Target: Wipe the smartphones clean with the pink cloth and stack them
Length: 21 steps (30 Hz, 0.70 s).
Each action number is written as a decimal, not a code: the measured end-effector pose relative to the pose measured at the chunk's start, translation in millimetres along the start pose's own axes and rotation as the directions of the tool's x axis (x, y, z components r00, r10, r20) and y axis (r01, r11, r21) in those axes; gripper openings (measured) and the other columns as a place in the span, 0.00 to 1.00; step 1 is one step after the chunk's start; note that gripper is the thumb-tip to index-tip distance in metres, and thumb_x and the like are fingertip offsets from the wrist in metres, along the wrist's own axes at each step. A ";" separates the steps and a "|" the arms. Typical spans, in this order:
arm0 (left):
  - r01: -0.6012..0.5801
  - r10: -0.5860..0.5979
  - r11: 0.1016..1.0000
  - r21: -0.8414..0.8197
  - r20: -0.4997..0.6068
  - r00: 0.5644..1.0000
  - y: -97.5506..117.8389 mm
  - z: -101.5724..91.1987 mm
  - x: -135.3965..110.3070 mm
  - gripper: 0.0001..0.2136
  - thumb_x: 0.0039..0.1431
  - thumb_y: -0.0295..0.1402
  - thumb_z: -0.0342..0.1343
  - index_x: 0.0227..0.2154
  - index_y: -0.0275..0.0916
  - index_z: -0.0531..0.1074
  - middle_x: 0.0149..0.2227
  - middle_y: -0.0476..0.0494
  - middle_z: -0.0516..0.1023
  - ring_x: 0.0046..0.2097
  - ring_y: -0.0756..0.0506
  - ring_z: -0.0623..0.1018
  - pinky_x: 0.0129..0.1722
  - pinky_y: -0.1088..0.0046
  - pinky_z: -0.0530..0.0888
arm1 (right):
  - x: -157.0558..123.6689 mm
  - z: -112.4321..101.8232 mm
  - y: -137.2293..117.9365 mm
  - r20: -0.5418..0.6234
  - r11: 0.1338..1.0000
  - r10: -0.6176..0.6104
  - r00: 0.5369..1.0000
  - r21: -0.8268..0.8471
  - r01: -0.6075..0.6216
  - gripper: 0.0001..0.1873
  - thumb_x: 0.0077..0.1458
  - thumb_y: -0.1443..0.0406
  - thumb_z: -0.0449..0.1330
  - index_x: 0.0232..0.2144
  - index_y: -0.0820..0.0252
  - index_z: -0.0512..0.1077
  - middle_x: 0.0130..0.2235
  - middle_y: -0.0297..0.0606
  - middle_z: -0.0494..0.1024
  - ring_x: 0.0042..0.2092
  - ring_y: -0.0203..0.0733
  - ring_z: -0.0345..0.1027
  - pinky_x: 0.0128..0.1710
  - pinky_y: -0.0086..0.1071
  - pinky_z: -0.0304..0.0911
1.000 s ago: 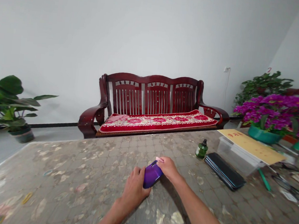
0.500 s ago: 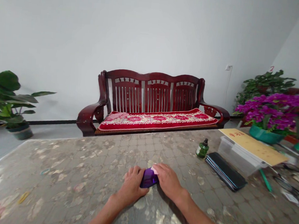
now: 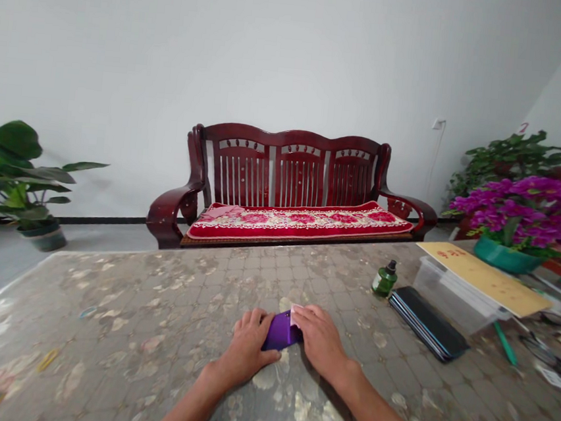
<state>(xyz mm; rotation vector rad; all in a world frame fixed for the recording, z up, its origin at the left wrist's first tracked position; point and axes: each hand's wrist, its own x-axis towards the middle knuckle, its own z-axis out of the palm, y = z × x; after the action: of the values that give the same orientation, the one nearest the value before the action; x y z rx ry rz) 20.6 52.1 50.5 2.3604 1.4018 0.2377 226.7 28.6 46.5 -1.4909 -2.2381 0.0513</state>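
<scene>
A glossy purple phone [image 3: 279, 331] lies on the patterned tablecloth in front of me. My left hand [image 3: 249, 341] grips its left end, with the thumb along the near edge and the fingers at the far side. My right hand [image 3: 318, 340] is closed over the right end and presses a small pale pink cloth [image 3: 295, 315] against the surface. Most of the cloth and the phone's right end are hidden under those fingers.
To the right are a green bottle [image 3: 384, 279], a stack of dark phones [image 3: 428, 324], a clear plastic box [image 3: 451, 293] with a yellow envelope [image 3: 485, 276] on top, and a green pen [image 3: 506, 343]. Rubber bands [image 3: 48, 359] lie at left. A wooden bench [image 3: 299, 172] stands beyond the table.
My right hand has shifted slightly right with the cloth over the phone. My left hand keeps its hold. The view has moved a little.
</scene>
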 end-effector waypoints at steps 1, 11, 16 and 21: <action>-0.006 0.006 1.000 -0.008 -0.002 1.000 -0.7 0.0 -0.1 0.30 0.51 0.40 0.60 0.58 0.43 0.65 0.54 0.40 0.66 0.55 0.36 0.64 0.54 0.61 0.61 | 1.8 0.9 -1.4 0.000 1.000 0.006 1.000 0.007 -0.006 0.17 0.63 0.71 0.52 0.49 0.57 0.76 0.54 0.39 0.77 0.52 0.44 0.68 0.54 0.40 0.64; -0.046 0.046 0.997 -0.065 -0.001 0.999 -7.6 -4.1 -1.1 0.30 0.49 0.38 0.62 0.57 0.46 0.66 0.53 0.42 0.67 0.54 0.38 0.66 0.53 0.64 0.62 | 2.0 7.4 -2.9 -0.032 0.975 -0.183 0.983 0.126 0.185 0.20 0.60 0.75 0.50 0.50 0.61 0.75 0.52 0.42 0.77 0.55 0.42 0.68 0.59 0.38 0.62; -0.056 0.058 0.996 -0.066 0.024 0.998 -11.6 -8.6 1.2 0.31 0.46 0.38 0.64 0.56 0.44 0.67 0.52 0.43 0.68 0.53 0.38 0.66 0.54 0.65 0.62 | -0.8 8.9 -9.1 -0.039 0.978 -0.166 0.985 0.124 0.170 0.22 0.59 0.76 0.50 0.53 0.64 0.73 0.54 0.45 0.76 0.58 0.44 0.66 0.61 0.40 0.61; -0.053 0.053 0.997 -0.060 0.000 0.999 -13.1 -8.1 2.8 0.35 0.43 0.36 0.66 0.58 0.45 0.66 0.51 0.43 0.70 0.53 0.37 0.67 0.53 0.64 0.62 | -3.9 8.9 -16.2 0.014 0.948 -0.268 0.963 0.183 0.261 0.21 0.59 0.75 0.53 0.53 0.62 0.73 0.55 0.44 0.75 0.59 0.42 0.65 0.62 0.37 0.59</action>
<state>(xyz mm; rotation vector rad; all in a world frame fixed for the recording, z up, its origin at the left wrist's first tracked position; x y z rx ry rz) 8.7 62.1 52.4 2.3503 1.3146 0.2875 210.5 20.3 41.6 -1.0953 -2.3756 0.1950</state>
